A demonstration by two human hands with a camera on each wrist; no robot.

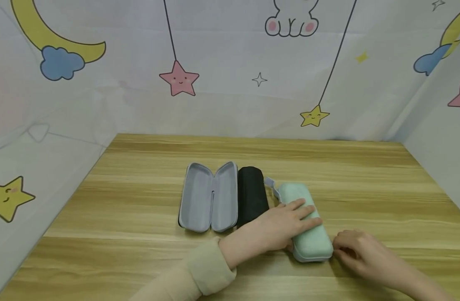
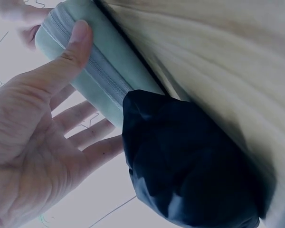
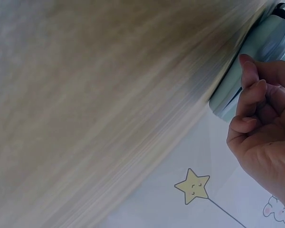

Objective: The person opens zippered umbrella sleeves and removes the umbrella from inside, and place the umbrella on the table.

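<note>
A mint green zip case (image 1: 305, 225) rests closed on the table, tilted slightly in the head view, with a grey strap (image 1: 272, 186) at its far end. My left hand (image 1: 284, 225) holds it, fingers spread over the top and thumb along the grey zipper band (image 2: 102, 73) on its side. At the near right corner is my right hand (image 1: 365, 253), fingers curled, thumb and index fingertips pinched together at the zipped edge. Whatever lies between those fingertips is hidden. Left of the case sits a black fabric pouch (image 1: 251, 192), partly behind the left hand.
Beside the black pouch, a grey-lined case (image 1: 195, 198) lies spread open on the wood-grain table (image 1: 102, 234). White cloth (image 1: 230, 108) printed with stars and moons hangs behind and along both sides.
</note>
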